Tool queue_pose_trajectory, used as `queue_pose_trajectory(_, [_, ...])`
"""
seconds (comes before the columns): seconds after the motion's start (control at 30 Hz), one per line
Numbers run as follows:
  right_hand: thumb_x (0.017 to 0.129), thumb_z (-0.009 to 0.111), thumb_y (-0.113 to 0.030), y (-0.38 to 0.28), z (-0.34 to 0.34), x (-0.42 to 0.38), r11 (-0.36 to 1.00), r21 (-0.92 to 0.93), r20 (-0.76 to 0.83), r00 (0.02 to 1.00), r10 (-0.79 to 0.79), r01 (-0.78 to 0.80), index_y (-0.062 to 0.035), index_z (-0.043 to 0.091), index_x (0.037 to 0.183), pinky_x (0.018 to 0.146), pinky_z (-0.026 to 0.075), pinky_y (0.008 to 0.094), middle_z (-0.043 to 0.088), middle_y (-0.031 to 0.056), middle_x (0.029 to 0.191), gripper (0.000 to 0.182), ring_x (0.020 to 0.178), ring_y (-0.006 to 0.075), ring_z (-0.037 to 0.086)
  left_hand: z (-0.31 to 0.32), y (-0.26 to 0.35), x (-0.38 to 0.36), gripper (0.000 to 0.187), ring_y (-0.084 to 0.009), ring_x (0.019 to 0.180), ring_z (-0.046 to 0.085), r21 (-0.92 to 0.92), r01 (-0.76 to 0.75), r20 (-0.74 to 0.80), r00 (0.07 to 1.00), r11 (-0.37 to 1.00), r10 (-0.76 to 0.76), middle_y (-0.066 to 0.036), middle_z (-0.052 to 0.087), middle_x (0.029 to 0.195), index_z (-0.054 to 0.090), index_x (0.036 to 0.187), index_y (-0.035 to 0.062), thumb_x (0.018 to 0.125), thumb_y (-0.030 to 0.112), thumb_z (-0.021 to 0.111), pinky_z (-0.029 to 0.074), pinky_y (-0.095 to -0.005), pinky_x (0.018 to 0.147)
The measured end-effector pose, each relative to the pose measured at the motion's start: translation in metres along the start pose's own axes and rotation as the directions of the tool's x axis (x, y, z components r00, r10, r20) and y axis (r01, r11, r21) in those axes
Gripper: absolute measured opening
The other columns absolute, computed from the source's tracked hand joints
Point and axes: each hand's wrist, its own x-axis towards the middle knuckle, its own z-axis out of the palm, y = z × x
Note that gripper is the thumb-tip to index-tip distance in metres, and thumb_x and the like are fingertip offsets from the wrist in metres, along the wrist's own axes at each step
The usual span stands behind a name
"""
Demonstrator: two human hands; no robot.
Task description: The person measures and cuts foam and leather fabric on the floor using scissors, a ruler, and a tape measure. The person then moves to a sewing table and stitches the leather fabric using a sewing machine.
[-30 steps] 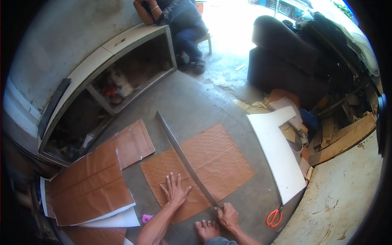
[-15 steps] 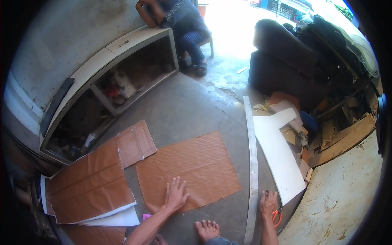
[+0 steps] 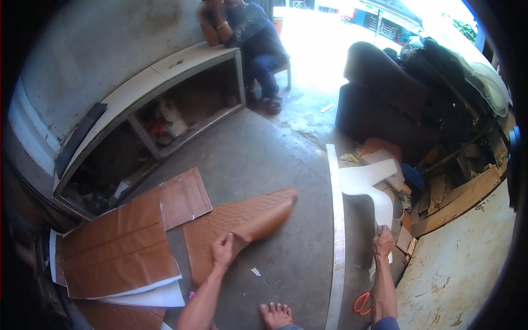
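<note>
My left hand (image 3: 223, 250) is closed on the near edge of a brown leather-like sheet (image 3: 239, 217). That sheet's near right side is lifted and curls over, while its far left part lies on the floor. My right hand (image 3: 383, 242) grips the near end of a white foam-like sheet (image 3: 366, 179), which bends upward toward the hand. Orange-handled scissors (image 3: 362, 303) lie on the floor beside my right forearm; their blades are hard to make out. Between the two sheets runs a long, pale straight strip (image 3: 336, 231).
Brown panels with white backing (image 3: 121, 242) are stacked at the left. A low cabinet (image 3: 151, 82) lines the wall, and a person (image 3: 256, 41) leans on its far end. Dark upholstered furniture (image 3: 379, 99), scraps and a worn board (image 3: 456, 264) stand at the right.
My left hand has gone from lying flat on the brown sheet to gripping and lifting its edge. My right hand has taken hold of the white sheet and raised its near end. A white scrap shows.
</note>
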Motion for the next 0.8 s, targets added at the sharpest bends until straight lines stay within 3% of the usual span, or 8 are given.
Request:
queue_pose_trajectory(0.1, [0.100, 0.035, -0.041, 0.038, -0.186, -0.004, 0.963, 0.036, -0.548, 0.811, -0.205, 0.268, -0.0103, 0.044, 0.138, 0.102, 0.032, 0.0454, 0.043, 0.0137, 0.133, 0.050, 0.121, 0.0345, 0.040, -0.045, 0.069, 0.024, 0.034, -0.0097, 0.094, 0.061, -0.198, 0.032, -0.081, 0.996, 0.980, -0.048, -0.001, 0.070, 0.103, 0.071, 0.115, 0.0010, 0.104, 0.032, 0.060, 0.050, -0.0277, 0.083])
queue_pose_trajectory(0.17, [0.098, 0.048, -0.026, 0.049, -0.311, -0.031, 0.931, -0.090, -0.951, 0.248, -0.186, 0.355, -0.0048, 0.056, 0.123, 0.086, 0.044, 0.0426, 0.057, 0.0161, 0.110, 0.033, 0.098, 0.0350, 0.055, -0.078, 0.090, 0.031, 0.034, -0.0088, 0.095, 0.060, -0.268, 0.007, -0.079, 0.996, 0.963, -0.029, 0.000, 0.069, 0.104, 0.070, 0.116, 0.0023, 0.104, 0.033, 0.060, 0.049, -0.0277, 0.083])
queue_pose_trajectory(0.23, [0.096, 0.062, -0.010, 0.020, -0.333, -0.061, 0.868, -0.243, -0.970, -0.131, -0.206, 0.433, 0.0007, 0.069, 0.107, 0.071, 0.056, 0.0399, 0.071, 0.0186, 0.086, 0.017, 0.075, 0.0356, 0.070, -0.100, 0.103, 0.039, 0.037, -0.0124, 0.099, 0.062, -0.339, -0.067, -0.134, 0.991, 0.938, 0.022, -0.002, 0.068, 0.108, 0.067, 0.118, 0.0026, 0.104, 0.036, 0.060, 0.051, -0.0300, 0.086])
queue_pose_trajectory(0.3, [0.094, 0.065, -0.008, -0.038, -0.283, -0.082, 0.730, -0.304, -0.952, -0.159, -0.262, 0.613, -0.0032, 0.070, 0.105, 0.063, 0.055, 0.0418, 0.071, 0.0167, 0.083, 0.013, 0.070, 0.0334, 0.070, -0.110, 0.134, 0.030, 0.039, -0.0150, 0.100, 0.063, -0.380, -0.037, -0.178, 0.983, 0.924, -0.034, -0.004, 0.068, 0.111, 0.067, 0.118, 0.0027, 0.103, 0.038, 0.060, 0.051, -0.0312, 0.088])
queue_pose_trajectory(0.43, [0.090, 0.067, -0.006, -0.080, -0.191, -0.071, 0.482, -0.280, -0.818, 0.057, -0.573, 0.830, -0.0101, 0.067, 0.115, 0.065, 0.057, 0.0380, 0.071, 0.0070, 0.092, 0.025, 0.077, 0.0272, 0.071, -0.138, 0.174, 0.024, 0.045, -0.0218, 0.106, 0.064, -0.367, -0.042, -0.274, 0.960, 0.929, -0.065, -0.009, 0.066, 0.117, 0.065, 0.121, 0.0030, 0.102, 0.044, 0.059, 0.052, -0.0344, 0.094])
queue_pose_trajectory(0.5, [0.096, 0.064, -0.019, -0.075, -0.153, -0.020, 0.520, -0.156, -0.484, 0.394, -0.782, 0.840, -0.0150, 0.064, 0.126, 0.075, 0.059, 0.0409, 0.071, 0.0080, 0.114, 0.030, 0.090, 0.0278, 0.072, -0.139, 0.187, 0.022, 0.046, -0.0213, 0.107, 0.063, -0.363, -0.059, -0.281, 0.958, 0.930, -0.049, -0.008, 0.066, 0.117, 0.065, 0.122, 0.0040, 0.103, 0.046, 0.058, 0.052, -0.0340, 0.094])
queue_pose_trajectory(0.63, [0.104, 0.051, -0.043, -0.074, -0.138, 0.020, 0.578, -0.077, -0.206, 0.555, -0.806, 0.812, -0.0183, 0.056, 0.142, 0.095, 0.055, 0.0451, 0.057, 0.0128, 0.145, 0.046, 0.110, 0.0351, 0.068, -0.141, 0.194, 0.021, 0.035, -0.0089, 0.103, 0.059, -0.386, -0.170, -0.211, 0.973, 0.906, 0.093, 0.002, 0.068, 0.109, 0.071, 0.114, 0.0097, 0.104, 0.041, 0.058, 0.047, -0.0257, 0.094])
queue_pose_trajectory(0.8, [0.107, 0.047, -0.043, -0.040, -0.153, 0.004, 0.633, 0.397, -0.402, 0.745, -0.532, 0.665, -0.0081, 0.058, 0.140, 0.089, 0.055, 0.0377, 0.070, 0.0110, 0.126, 0.049, 0.099, 0.0271, 0.070, -0.099, 0.217, 0.001, 0.021, -0.0149, 0.091, 0.062, 0.058, -0.423, 0.099, 0.904, 0.904, 0.417, -0.003, 0.070, 0.104, 0.073, 0.112, 0.0037, 0.100, 0.020, 0.065, 0.049, -0.0296, 0.083])
